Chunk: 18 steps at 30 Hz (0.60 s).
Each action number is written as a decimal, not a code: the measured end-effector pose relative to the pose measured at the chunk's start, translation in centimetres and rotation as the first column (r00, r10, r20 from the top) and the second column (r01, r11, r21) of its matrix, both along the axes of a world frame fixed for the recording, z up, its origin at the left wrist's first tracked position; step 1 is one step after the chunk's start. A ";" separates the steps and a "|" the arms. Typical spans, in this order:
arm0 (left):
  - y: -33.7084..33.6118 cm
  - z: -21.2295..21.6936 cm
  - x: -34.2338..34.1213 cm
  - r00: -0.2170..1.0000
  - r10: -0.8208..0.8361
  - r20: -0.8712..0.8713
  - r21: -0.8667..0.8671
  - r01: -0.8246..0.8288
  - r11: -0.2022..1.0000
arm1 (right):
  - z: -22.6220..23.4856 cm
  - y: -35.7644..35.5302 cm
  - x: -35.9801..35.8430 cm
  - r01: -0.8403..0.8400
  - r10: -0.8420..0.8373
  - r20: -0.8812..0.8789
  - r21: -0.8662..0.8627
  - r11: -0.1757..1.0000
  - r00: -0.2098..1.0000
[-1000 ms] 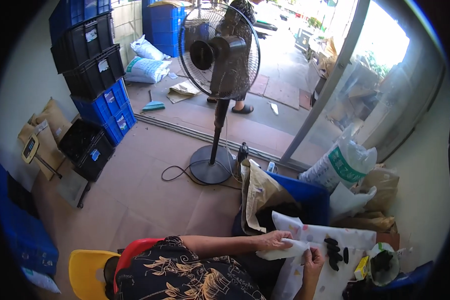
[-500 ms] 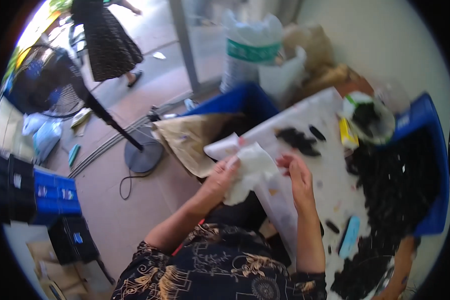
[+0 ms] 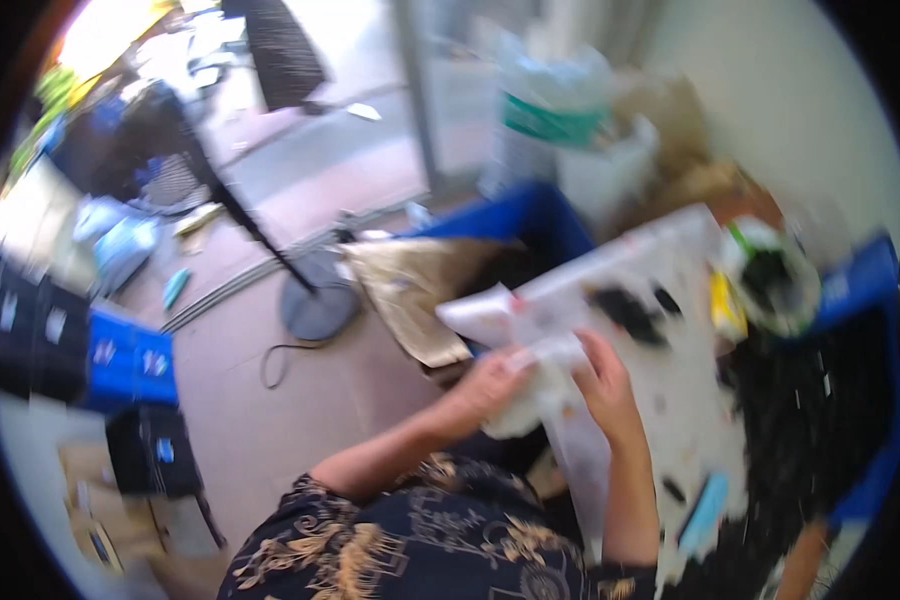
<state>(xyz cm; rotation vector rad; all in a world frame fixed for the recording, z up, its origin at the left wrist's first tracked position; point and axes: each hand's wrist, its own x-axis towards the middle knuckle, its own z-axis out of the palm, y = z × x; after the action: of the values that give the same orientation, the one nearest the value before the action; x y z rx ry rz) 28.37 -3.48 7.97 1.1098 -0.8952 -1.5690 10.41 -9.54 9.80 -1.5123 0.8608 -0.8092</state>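
Beside both hands (image 3: 545, 375), blue crate (image 3: 870, 300) holds black pieces (image 3: 810, 400).

My left hand (image 3: 487, 383) and right hand (image 3: 604, 380) meet on a plastic bag (image 3: 530, 365) at the worktop's (image 3: 670, 400) left edge. A bin (image 3: 530, 225) sits behind, a fan base (image 3: 317, 308) left, a crate (image 3: 870, 300) right.

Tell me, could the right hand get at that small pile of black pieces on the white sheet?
Probably yes. The right hand rests on the white sheet, holding a white bag with the left hand. The black pieces lie just beyond it, nothing between, though it would have to let go first.
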 end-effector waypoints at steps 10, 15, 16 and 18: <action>1.4 -4.5 1.7 0.958 -0.277 0.079 -0.082 0.283 0.956 | -2.0 2.0 1.8 0.047 -0.043 -0.061 0.061 0.997 0.997; 1.4 -4.3 2.1 0.981 -0.178 0.072 -0.245 0.190 0.951 | -4.0 2.3 1.7 0.010 -0.009 -0.039 0.042 0.999 0.999; 1.2 -4.2 2.2 0.969 -0.226 0.096 -0.202 0.242 0.949 | -4.2 2.4 1.9 -0.002 0.003 -0.020 0.060 0.998 1.000; 0.9 -3.9 2.2 0.968 -0.229 0.104 -0.148 0.242 0.959 | -4.1 2.4 2.3 -0.021 0.017 0.026 0.135 0.991 1.000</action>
<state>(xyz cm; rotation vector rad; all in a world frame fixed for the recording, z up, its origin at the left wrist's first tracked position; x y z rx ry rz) 30.62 -2.57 4.09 0.9898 -1.2269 -1.6181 12.68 -7.15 5.67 -1.3868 0.8645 -0.7394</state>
